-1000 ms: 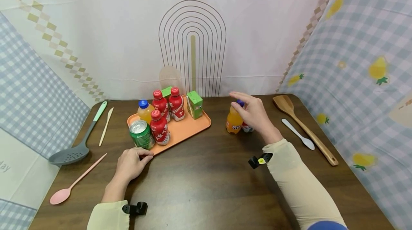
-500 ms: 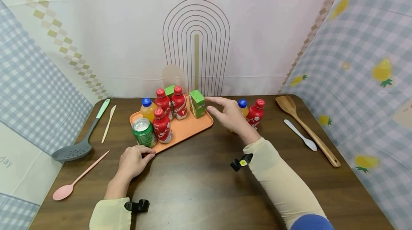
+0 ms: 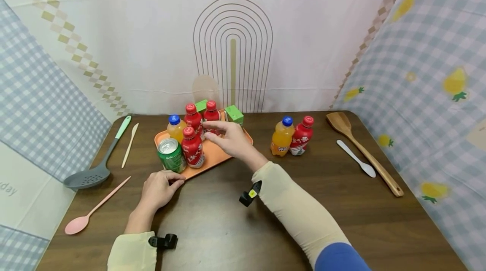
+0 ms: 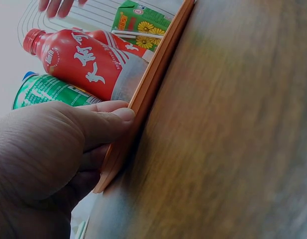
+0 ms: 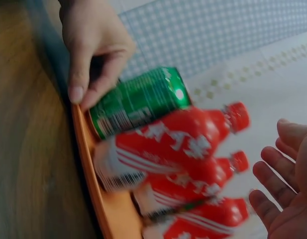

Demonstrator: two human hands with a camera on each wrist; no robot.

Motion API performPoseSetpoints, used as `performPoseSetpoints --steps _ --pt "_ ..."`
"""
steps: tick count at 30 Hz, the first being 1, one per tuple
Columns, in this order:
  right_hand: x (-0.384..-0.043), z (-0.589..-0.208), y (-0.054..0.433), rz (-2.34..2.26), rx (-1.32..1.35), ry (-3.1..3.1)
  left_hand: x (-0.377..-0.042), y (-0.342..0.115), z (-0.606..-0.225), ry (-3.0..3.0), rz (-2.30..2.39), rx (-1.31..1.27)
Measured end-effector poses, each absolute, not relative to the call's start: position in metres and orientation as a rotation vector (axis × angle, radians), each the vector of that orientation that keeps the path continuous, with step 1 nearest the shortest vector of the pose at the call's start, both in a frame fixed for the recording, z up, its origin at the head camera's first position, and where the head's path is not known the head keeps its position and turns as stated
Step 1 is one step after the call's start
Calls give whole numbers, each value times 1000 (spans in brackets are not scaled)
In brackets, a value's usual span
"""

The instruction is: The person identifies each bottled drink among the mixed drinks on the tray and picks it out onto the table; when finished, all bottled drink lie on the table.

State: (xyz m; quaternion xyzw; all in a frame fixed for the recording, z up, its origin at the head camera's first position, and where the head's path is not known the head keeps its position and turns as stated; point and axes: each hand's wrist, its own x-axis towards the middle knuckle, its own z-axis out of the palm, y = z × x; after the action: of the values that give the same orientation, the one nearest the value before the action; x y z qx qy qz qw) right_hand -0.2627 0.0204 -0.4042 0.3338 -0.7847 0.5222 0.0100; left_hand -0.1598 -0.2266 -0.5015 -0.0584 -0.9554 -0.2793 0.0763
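My left hand pinches the near left corner of an orange tray, its thumb on the rim in the left wrist view. Beside these fingers stands a green soda can. A red-capped red bottle is next to the can, with two more red bottles and a blue-capped orange drink bottle behind. Over the tray, my right hand reaches toward the red bottles, fingers extended and holding nothing. In the right wrist view, a gap separates its fingers from the bottle caps. Two green cartons stand at the tray's back.
Right of the tray, an orange soda bottle and a red bottle stand side by side. A wooden spatula and white spoon lie farther right. At left lie a slotted ladle, a knife and a pink spoon.
My right hand has moved left, from beside the orange soda bottle, past the front green carton, to above the tray. My left hand stays on the tray's corner. The view has shifted slightly.
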Motion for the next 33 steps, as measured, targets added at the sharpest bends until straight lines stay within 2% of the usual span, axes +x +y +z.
performPoseSetpoints --steps 11,33 --pt "-268 -411 -16 1684 1042 -2520 -161 -226 -501 -2862 -836 -185" --pt "-273 -420 -25 1783 1031 -2547 -161 -227 -500 -2870 -847 -162"
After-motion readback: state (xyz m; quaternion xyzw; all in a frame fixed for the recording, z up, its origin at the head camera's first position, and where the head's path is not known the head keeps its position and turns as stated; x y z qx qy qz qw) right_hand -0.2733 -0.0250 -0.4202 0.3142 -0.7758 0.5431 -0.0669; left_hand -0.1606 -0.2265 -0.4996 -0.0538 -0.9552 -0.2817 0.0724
